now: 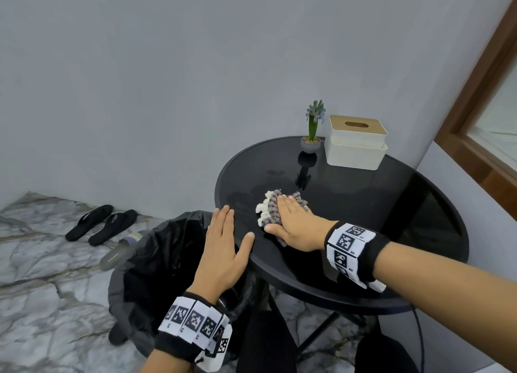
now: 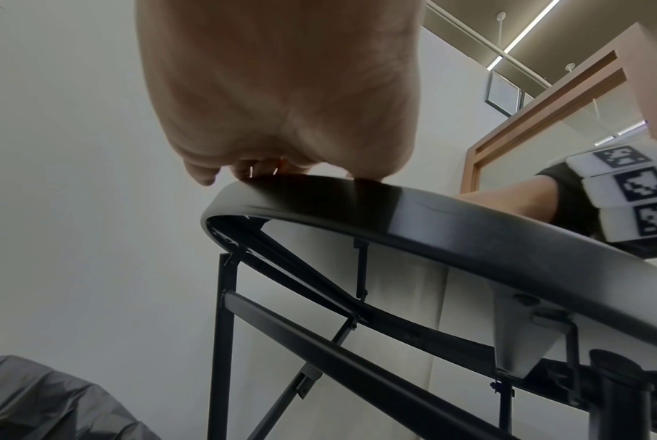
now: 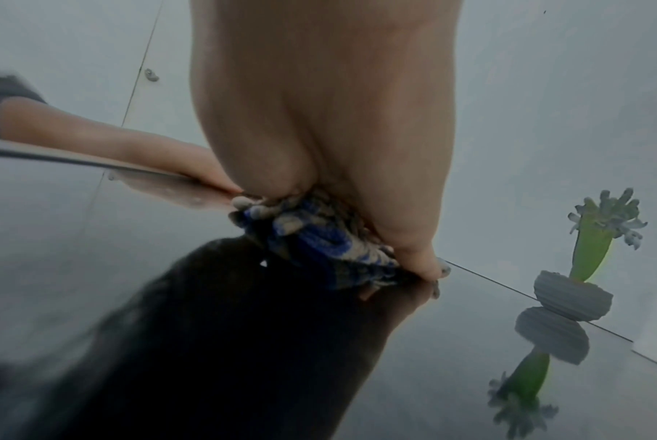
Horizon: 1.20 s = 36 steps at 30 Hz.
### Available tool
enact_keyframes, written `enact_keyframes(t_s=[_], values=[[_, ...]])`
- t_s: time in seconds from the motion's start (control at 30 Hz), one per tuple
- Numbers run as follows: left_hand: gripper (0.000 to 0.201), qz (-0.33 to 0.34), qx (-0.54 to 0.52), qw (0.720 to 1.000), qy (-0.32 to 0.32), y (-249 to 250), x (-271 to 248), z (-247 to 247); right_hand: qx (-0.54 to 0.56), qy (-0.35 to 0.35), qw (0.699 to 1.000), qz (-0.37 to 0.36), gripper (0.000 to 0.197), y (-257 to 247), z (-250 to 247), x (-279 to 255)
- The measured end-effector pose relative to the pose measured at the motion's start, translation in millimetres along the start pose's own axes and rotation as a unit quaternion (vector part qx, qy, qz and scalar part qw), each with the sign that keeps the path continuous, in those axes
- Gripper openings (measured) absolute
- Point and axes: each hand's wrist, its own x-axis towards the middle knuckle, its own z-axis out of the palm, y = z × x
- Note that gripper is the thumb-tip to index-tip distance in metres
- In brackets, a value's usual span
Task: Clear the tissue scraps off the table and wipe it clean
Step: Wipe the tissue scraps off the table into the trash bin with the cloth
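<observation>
A round black glass table [image 1: 391, 199] fills the right of the head view. My right hand [image 1: 291, 219] lies flat on a purple-and-white checked cloth [image 1: 268, 207] near the table's left side, fingers straight, pressing it onto the glass. In the right wrist view the palm [image 3: 319, 119] covers the cloth [image 3: 319, 241]. My left hand [image 1: 223, 247] rests flat on the table's left rim [image 2: 357, 205], fingers straight and together, holding nothing. No tissue scraps show on the tabletop.
A bin lined with a black bag [image 1: 167, 260] stands on the floor just left of the table, below my left hand. A small potted plant [image 1: 312, 137] and a white tissue box [image 1: 355, 143] stand at the table's far edge. Black slippers [image 1: 100, 224] lie by the wall.
</observation>
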Motion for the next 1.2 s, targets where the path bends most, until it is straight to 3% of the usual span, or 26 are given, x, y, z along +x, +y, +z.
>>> enact_keyframes(t_s=[0.53,1.2], values=[[0.067,-0.032,0.0,0.998,0.047,-38.0,5.9,-28.0,0.0,0.037,0.996,-0.078,0.08,-55.3,-6.9,70.3],[0.074,-0.09,-0.033,0.994,0.049,-49.7,-3.5,-26.5,0.064,0.023,0.986,-0.15,0.038,-98.7,-32.2,101.2]])
